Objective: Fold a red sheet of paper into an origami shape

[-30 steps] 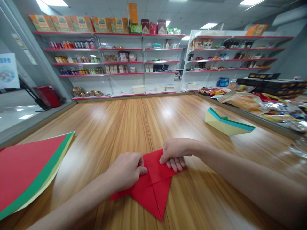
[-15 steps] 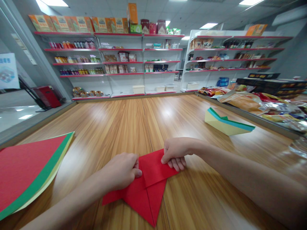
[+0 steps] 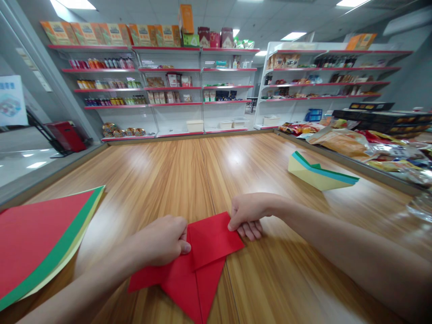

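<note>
On the wooden table in front of me lies a folded sheet of red paper [image 3: 212, 245], its pointed end toward me and flaps sticking out to the sides. My left hand [image 3: 167, 240] is closed on the paper's left part, thumb on top. At the upper right corner, my right hand [image 3: 249, 216] pinches the edge between thumb and curled fingers. The fingertips under the paper's left edge are hidden.
A stack of coloured paper sheets [image 3: 40, 238], red on top, lies at the left. A folded paper boat [image 3: 317, 173] in yellow, blue and green stands at the right. Packaged goods [image 3: 351, 144] lie beyond the table's right edge. Stocked shelves [image 3: 168, 103] stand behind.
The red paper has shifted left and slightly toward me, together with my left hand. My right hand stays nearly in place and now covers less of the paper's right corner.
</note>
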A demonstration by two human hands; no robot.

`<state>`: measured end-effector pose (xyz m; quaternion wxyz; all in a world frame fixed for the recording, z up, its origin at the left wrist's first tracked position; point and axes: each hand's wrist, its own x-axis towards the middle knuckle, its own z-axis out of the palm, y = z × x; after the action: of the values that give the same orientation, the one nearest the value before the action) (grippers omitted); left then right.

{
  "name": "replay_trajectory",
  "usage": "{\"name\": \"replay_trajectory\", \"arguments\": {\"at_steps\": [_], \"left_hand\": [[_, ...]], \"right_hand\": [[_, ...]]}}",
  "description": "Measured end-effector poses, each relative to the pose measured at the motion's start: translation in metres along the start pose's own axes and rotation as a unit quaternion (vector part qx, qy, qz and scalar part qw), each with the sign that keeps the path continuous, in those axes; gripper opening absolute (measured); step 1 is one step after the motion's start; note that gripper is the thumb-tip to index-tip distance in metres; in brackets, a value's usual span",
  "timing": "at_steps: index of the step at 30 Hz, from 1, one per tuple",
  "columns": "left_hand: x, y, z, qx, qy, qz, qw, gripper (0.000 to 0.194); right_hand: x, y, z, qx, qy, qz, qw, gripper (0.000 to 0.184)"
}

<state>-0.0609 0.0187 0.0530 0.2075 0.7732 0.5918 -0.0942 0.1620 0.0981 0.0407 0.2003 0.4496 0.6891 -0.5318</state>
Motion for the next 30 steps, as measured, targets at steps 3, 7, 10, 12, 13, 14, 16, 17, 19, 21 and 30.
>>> {"name": "replay_trajectory", "arguments": {"at_steps": [3, 7, 10, 12, 13, 14, 16, 17, 19, 21, 30], "left_hand": [[-0.001, -0.001, -0.001, 0.009, -0.005, 0.004, 1.0, 0.011], [-0.002, -0.001, -0.001, 0.01, -0.006, 0.008, 1.0, 0.01], [-0.002, -0.001, -0.001, 0.005, -0.006, 0.01, 1.0, 0.011], [-0.002, 0.0, -0.001, 0.003, -0.005, 0.01, 1.0, 0.01], [-0.002, 0.0, -0.001, 0.003, -0.004, 0.011, 1.0, 0.01], [-0.003, 0.0, -0.001, 0.003, -0.003, 0.012, 1.0, 0.01], [-0.004, 0.001, -0.001, 0.003, -0.002, 0.013, 1.0, 0.01], [-0.004, 0.001, -0.001, 0.002, -0.002, 0.015, 1.0, 0.01], [-0.005, 0.001, -0.001, -0.001, 0.0, 0.016, 1.0, 0.01], [-0.005, 0.002, -0.001, -0.002, -0.001, 0.015, 1.0, 0.01], [-0.004, 0.003, -0.002, -0.007, -0.001, 0.008, 1.0, 0.01]], "right_hand": [[0.001, 0.001, 0.0, -0.006, -0.003, 0.0, 1.0, 0.027], [0.0, 0.001, 0.0, -0.005, -0.004, 0.002, 1.0, 0.026], [-0.002, 0.003, 0.0, -0.005, -0.009, 0.004, 1.0, 0.025], [-0.003, 0.004, -0.001, -0.004, -0.015, 0.005, 1.0, 0.025], [-0.003, 0.004, -0.002, -0.004, -0.017, 0.005, 1.0, 0.025], [-0.003, 0.005, -0.002, -0.004, -0.019, 0.005, 1.0, 0.026], [-0.003, 0.006, -0.003, -0.003, -0.023, 0.005, 1.0, 0.026], [-0.002, 0.007, -0.003, -0.001, -0.025, 0.004, 1.0, 0.026], [-0.002, 0.008, -0.004, 0.006, -0.029, 0.003, 1.0, 0.026], [-0.002, 0.008, -0.004, 0.008, -0.03, 0.003, 1.0, 0.026], [-0.001, 0.012, -0.004, 0.018, -0.031, -0.001, 0.999, 0.025]]}}
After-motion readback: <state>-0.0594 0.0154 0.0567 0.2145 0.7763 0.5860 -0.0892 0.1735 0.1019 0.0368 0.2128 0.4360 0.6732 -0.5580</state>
